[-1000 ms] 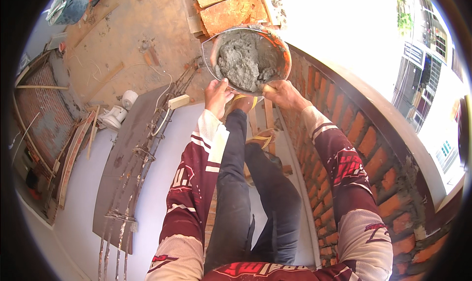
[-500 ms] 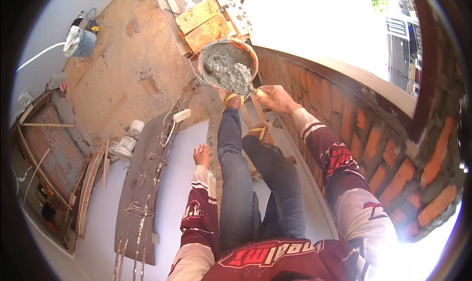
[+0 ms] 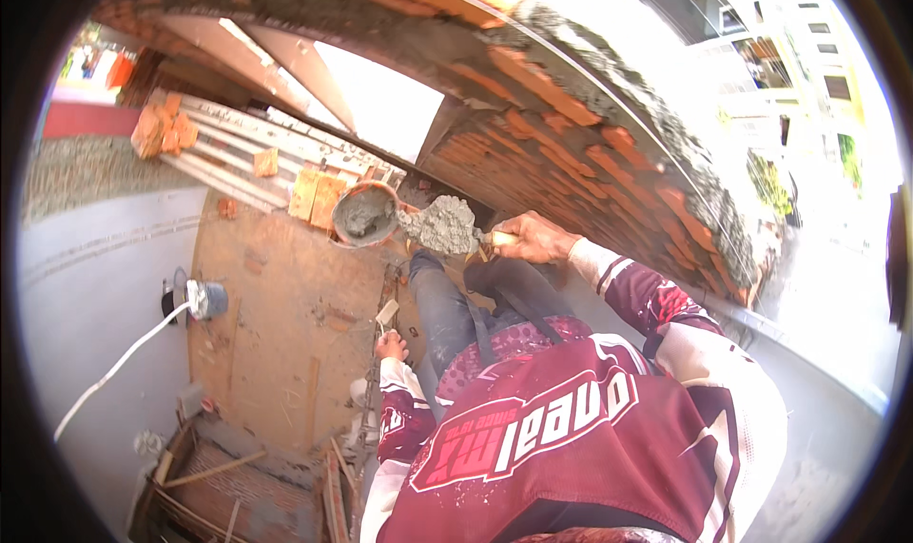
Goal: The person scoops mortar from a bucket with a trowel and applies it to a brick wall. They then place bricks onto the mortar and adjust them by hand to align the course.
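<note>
My right hand (image 3: 534, 238) grips a trowel (image 3: 498, 240) by its wooden handle. A thick heap of wet grey mortar (image 3: 444, 224) covers the blade, which is held level above my legs. Just left of it stands a round bucket (image 3: 337, 222) with an orange rim and more mortar inside. My left hand (image 3: 391, 345) hangs low on the left with loosely bent fingers and nothing visible in it. Close above that hand, in the picture, is a small pale block (image 3: 387, 312) with a cord.
A partly built brick wall (image 3: 571, 182) rises on the right, with rough mortar and a taut string along its top. Orange bricks (image 3: 317, 196) and wooden strips (image 3: 228, 174) lie beyond the bucket. A smaller bucket (image 3: 211, 300) stands by the left wall.
The view has swung right and up toward the wall. My right hand has lifted the loaded trowel away from the bucket. The left hand stays low and empty.
</note>
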Available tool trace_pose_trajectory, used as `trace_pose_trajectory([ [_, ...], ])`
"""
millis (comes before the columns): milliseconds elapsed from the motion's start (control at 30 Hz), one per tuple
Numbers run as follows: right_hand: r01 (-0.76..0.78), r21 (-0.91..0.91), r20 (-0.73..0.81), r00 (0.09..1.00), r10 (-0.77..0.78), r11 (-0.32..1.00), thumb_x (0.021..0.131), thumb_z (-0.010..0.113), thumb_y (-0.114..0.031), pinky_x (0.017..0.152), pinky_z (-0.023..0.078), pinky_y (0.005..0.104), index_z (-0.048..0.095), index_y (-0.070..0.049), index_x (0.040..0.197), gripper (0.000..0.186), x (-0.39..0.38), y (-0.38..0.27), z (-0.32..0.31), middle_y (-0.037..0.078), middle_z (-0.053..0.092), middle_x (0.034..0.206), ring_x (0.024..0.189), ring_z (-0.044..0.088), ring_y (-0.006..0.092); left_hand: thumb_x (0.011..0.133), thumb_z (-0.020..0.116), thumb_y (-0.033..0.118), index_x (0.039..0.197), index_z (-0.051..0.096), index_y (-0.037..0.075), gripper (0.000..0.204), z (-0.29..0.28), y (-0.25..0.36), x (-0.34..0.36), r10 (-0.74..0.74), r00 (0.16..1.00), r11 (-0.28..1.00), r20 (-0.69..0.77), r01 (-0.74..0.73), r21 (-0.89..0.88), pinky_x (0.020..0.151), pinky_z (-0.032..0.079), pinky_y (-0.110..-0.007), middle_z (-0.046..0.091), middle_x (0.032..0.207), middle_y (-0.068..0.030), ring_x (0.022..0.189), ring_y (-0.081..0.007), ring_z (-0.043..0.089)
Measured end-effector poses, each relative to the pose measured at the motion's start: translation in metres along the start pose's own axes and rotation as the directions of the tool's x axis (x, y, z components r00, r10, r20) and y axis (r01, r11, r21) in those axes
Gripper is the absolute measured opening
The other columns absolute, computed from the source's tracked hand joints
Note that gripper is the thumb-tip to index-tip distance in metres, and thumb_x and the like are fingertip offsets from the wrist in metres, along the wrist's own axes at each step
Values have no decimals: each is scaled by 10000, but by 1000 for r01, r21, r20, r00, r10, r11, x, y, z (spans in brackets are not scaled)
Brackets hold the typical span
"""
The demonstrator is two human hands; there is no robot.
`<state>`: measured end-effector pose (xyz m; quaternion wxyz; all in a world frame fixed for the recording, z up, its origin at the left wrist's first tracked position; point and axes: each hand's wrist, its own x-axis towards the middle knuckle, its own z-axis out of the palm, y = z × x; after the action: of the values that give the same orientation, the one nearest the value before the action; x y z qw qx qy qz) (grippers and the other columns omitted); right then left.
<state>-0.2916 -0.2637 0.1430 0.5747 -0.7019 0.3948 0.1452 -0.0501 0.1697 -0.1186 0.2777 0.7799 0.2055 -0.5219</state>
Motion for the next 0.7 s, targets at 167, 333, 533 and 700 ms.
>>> trace_pose_trajectory([
  [167,-56,79,-266,961,75,995,855,685,-312,731,547,409,736,-21,1098,382,-165,-3,-1,179,736,881,774,706,298,976,655,248,1153,568,88,254,-6,89,-4,57,978,989,199,-83,122,456,472,-410,614,800,-53,585,-213,577],
  [333,-172,313,-520,792,320,934,871,685,-330,697,537,398,726,-1,1039,372,-282,9,24,167,716,820,727,680,290,963,650,236,1017,573,47,211,55,196,-19,284,900,858,331,-393,330,474,481,-392,607,769,-53,591,-203,598],
  [533,-83,718,-581,474,661,691,916,672,-271,560,500,333,708,13,1048,316,-368,5,77,75,656,738,595,616,154,958,656,266,1007,633,47,227,121,286,-37,263,862,691,434,-482,538,460,482,-362,630,791,-45,599,-202,631],
  [700,114,839,-543,239,805,532,968,621,-228,491,427,255,674,-24,961,211,-416,-25,98,-29,583,717,545,529,63,958,666,302,1106,656,56,288,170,323,-49,213,850,579,481,-507,638,494,501,-357,647,843,-45,647,-198,648],
])
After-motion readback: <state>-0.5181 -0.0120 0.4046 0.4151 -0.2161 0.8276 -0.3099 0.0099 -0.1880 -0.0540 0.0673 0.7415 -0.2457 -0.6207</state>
